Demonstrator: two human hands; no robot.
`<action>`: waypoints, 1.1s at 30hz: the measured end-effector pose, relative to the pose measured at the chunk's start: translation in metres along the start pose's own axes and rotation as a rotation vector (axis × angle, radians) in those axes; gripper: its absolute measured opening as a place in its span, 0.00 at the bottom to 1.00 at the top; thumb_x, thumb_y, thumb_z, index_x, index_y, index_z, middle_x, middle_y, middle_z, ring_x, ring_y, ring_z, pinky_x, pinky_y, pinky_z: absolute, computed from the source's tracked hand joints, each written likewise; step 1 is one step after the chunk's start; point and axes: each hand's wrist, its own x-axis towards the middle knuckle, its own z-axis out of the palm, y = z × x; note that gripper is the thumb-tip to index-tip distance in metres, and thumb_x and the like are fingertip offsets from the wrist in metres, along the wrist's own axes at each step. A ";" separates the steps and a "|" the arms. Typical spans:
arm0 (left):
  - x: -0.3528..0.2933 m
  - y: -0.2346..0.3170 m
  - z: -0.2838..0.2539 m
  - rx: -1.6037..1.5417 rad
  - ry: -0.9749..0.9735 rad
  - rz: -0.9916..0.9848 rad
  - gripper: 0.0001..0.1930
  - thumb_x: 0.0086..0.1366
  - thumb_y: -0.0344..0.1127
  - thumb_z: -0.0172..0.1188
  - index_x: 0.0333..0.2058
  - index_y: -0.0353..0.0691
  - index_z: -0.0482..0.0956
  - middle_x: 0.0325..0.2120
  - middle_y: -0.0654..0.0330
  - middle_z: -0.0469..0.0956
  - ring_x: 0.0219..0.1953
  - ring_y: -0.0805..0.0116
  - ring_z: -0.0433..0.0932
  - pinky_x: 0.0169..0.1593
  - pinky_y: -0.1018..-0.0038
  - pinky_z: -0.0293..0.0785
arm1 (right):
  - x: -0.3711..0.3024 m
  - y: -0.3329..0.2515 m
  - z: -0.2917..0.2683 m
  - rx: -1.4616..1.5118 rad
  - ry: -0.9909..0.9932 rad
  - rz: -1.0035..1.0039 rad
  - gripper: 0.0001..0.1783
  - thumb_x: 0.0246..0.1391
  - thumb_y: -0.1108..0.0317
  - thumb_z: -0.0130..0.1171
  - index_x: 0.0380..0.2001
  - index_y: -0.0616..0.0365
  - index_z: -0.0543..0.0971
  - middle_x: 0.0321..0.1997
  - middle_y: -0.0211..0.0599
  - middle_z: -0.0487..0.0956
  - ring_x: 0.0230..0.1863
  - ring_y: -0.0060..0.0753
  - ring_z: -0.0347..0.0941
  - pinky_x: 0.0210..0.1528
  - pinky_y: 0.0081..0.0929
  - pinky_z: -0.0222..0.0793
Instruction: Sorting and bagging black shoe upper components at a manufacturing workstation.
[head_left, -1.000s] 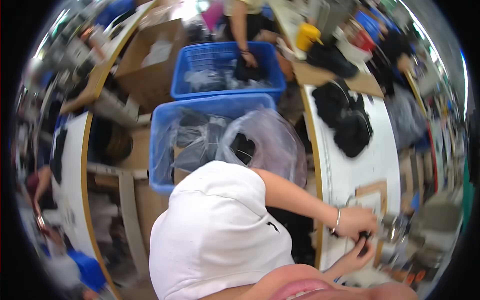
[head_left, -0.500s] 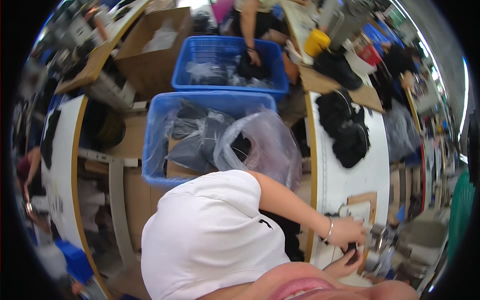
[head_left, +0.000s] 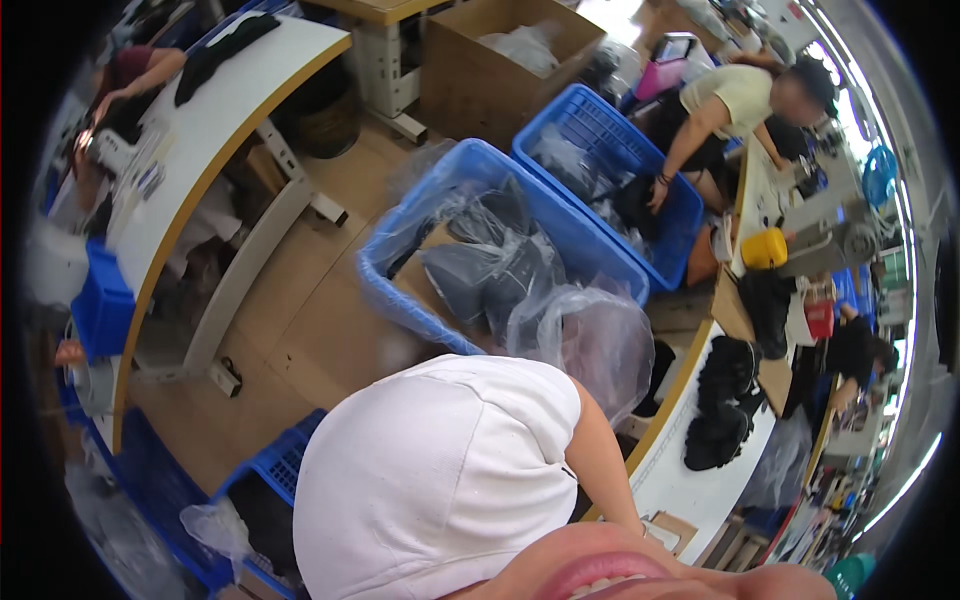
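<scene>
My left arm [head_left: 605,450], in a white short sleeve [head_left: 440,470], reaches to the lower right toward a white worktable [head_left: 660,490]. Both of my hands are out of sight at the lower edge, so what they hold does not show. Bundled black fabric pieces [head_left: 722,400] lie on that table, beyond the arm. Beside my upper arm, a large clear plastic bag [head_left: 600,345] bulges over the near end of a blue tub [head_left: 575,235]. Dark pieces wrapped in clear plastic [head_left: 490,265] fill the tub.
Another person's hand [head_left: 658,195] reaches into a second blue basket [head_left: 687,235] behind the tub. A cardboard box [head_left: 465,90] stands farther back. To the left is a curved white table [head_left: 235,105] with a blue bin [head_left: 105,300]. A blue crate [head_left: 290,450] sits low behind my shoulder.
The view has swung left, so tub and tables appear tilted and more floor shows. Both hands, earlier together around a small dark thing at the right table, have dropped out of sight.
</scene>
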 end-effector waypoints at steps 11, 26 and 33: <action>0.005 -0.024 0.035 -0.190 0.179 0.202 0.21 0.40 0.39 0.76 0.32 0.38 0.78 0.30 0.50 0.78 0.38 0.45 0.78 0.43 0.56 0.73 | -0.083 -0.012 -0.078 -0.117 0.062 -0.197 0.09 0.58 0.74 0.60 0.40 0.66 0.83 0.45 0.50 0.78 0.49 0.49 0.72 0.57 0.43 0.67; -0.006 -0.028 -0.036 -0.437 -0.023 -0.040 0.22 0.54 0.22 0.63 0.50 0.38 0.76 0.46 0.56 0.78 0.50 0.62 0.78 0.56 0.70 0.73 | -0.042 -0.105 -0.044 -0.463 0.090 0.819 0.13 0.53 0.56 0.68 0.37 0.50 0.81 0.52 0.34 0.75 0.35 0.40 0.79 0.36 0.33 0.74; -0.013 -0.016 -0.031 -0.453 0.035 -0.091 0.22 0.53 0.19 0.61 0.49 0.38 0.78 0.43 0.56 0.79 0.46 0.60 0.79 0.52 0.70 0.75 | -0.037 -0.104 -0.034 -0.528 0.142 0.772 0.18 0.47 0.54 0.73 0.28 0.54 0.77 0.45 0.28 0.75 0.30 0.35 0.77 0.30 0.32 0.71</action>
